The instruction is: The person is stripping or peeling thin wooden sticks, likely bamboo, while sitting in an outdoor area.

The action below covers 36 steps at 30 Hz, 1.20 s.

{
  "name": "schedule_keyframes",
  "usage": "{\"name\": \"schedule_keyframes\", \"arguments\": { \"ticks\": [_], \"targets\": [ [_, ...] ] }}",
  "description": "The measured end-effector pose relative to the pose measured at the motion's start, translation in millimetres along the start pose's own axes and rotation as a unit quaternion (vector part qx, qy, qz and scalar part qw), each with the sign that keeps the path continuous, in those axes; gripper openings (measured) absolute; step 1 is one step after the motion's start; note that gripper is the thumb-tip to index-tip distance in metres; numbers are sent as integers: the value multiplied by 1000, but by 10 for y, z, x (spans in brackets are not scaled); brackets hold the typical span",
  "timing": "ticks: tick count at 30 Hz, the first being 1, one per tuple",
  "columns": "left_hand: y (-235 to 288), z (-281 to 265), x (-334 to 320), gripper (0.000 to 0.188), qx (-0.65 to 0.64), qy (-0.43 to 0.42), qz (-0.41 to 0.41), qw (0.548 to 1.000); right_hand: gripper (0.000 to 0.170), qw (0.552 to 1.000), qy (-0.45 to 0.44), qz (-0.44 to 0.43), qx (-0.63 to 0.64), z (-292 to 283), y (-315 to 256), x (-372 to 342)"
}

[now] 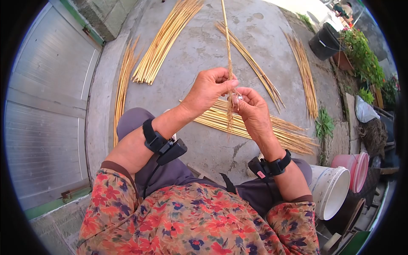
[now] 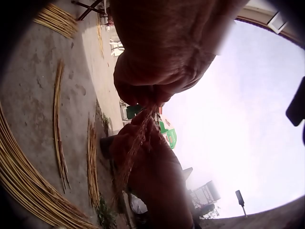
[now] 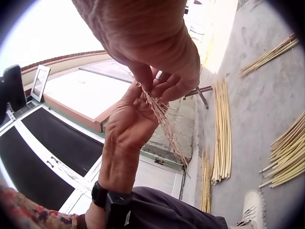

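Observation:
In the head view, one long dry stalk with a brushy seed head points away from me, its tassel end hanging toward my lap. My left hand pinches it between thumb and fingers where the tassel begins. Just below, my right hand, with a ring on one finger, pinches the tassel's strands. The two hands almost meet. Seen from the right wrist, the thin reddish tassel trails down past the left hand. From the left wrist, the right hand sits behind the strands.
Bundles of similar stalks lie on the concrete: a large one at far left, a narrow one, a wide one beneath my hands, and two toward the right. Buckets stand at right; a metal door is at left.

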<state>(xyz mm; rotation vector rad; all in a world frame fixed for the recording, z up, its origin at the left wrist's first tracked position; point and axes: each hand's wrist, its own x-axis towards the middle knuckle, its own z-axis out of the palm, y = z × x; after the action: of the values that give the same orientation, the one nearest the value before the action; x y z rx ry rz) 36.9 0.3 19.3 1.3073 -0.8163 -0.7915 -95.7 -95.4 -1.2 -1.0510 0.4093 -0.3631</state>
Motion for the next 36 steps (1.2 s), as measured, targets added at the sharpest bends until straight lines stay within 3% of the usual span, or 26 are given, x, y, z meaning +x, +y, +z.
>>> {"name": "schedule_keyframes", "arguments": {
  "ticks": [8,13,18,25,36],
  "targets": [
    [12,-71,7,17,-15,-33,-25,999,19,1000,-18,14,-11,-22,-43,4],
    [2,-86,13,16,-23,-28,-26,999,18,999,32,2,1,-74,-81,1],
    [-13,-130,25,15,-20,-5,-14,1000,20,999,26,-9,-40,-74,-129,-83],
    [27,-60,8,13,24,39,19,999,21,987,10,-81,-135,65,-152,-206],
    [-10,-3,-3,12,101,37,42,993,23,986,39,-63,-146,144,-34,-129]
  ]
}}
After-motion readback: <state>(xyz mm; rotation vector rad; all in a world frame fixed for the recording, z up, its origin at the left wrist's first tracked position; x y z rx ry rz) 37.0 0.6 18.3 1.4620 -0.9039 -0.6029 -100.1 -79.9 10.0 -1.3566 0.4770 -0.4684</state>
